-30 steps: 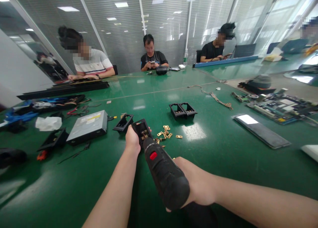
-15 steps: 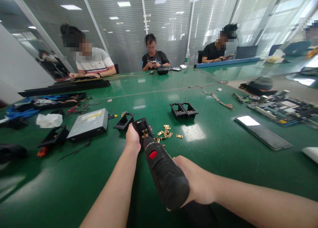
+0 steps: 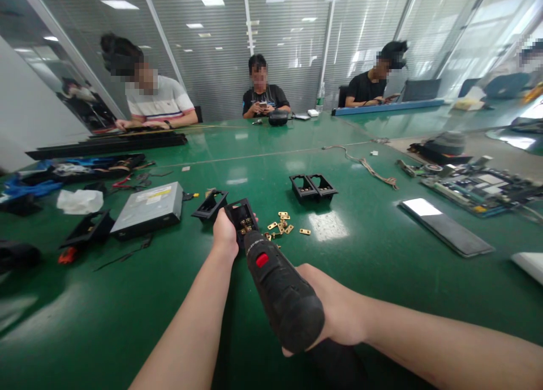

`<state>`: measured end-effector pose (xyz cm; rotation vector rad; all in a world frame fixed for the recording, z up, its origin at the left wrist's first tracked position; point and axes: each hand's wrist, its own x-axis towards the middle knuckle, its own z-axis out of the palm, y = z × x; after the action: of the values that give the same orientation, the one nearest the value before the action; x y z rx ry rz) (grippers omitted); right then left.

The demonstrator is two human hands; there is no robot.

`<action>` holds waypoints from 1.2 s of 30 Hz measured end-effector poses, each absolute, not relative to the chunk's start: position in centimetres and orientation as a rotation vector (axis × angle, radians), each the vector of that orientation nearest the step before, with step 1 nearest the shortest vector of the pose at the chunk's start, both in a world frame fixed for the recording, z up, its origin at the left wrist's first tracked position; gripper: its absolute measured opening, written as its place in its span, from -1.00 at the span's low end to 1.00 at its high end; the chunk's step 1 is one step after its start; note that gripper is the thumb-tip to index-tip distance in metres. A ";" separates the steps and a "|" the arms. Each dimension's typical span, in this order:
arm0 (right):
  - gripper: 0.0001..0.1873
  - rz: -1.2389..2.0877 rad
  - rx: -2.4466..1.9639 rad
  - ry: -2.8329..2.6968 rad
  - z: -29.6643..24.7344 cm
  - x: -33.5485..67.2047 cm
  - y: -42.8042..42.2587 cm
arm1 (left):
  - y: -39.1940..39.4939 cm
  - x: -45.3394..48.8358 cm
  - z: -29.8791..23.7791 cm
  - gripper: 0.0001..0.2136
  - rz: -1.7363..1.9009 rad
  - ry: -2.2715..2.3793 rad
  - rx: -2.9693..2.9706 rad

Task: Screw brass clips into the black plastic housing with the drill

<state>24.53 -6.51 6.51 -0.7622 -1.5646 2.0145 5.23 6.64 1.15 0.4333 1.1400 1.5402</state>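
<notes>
My left hand (image 3: 225, 235) is closed around a black plastic housing (image 3: 238, 210) with brass terminals inside, keeping it tilted above the table. In my right hand (image 3: 328, 308) is a black cordless drill (image 3: 282, 291) with a red switch on top. The drill's nose points into the housing at the brass parts; its bit is hidden from me. Several small brass plates (image 3: 283, 225) lie loose just right of the housing. Another black housing (image 3: 211, 204) sits beside my left hand, and a pair of black housings (image 3: 313, 187) stands farther off to the right.
An optical disc drive (image 3: 148, 209) and a black housing (image 3: 88, 229) lie to the left on the green table (image 3: 394, 311). To the right are a phone (image 3: 445, 227) and a circuit board (image 3: 487, 186). Three people sit across the table.
The whole view has shifted slightly. My hands keep the same grip, and the drill's nose stays at the housing with only a very small movement.
</notes>
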 end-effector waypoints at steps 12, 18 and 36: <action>-0.56 2.024 -0.773 -1.555 6.6 24.6 -6.6 | 6.6 5.2 1.2 -0.79 1.549 1.133 0.455; -0.56 2.007 -0.770 -1.585 6.5 24.6 -6.5 | 6.5 5.2 1.3 -0.80 1.534 1.164 0.459; -0.58 2.044 -0.736 -1.553 6.3 24.4 -6.5 | 6.5 5.3 1.3 -0.80 1.525 1.171 0.465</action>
<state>24.45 -6.48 6.34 -0.7361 -1.5531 2.0441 5.27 6.46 1.27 0.4648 1.1711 1.5250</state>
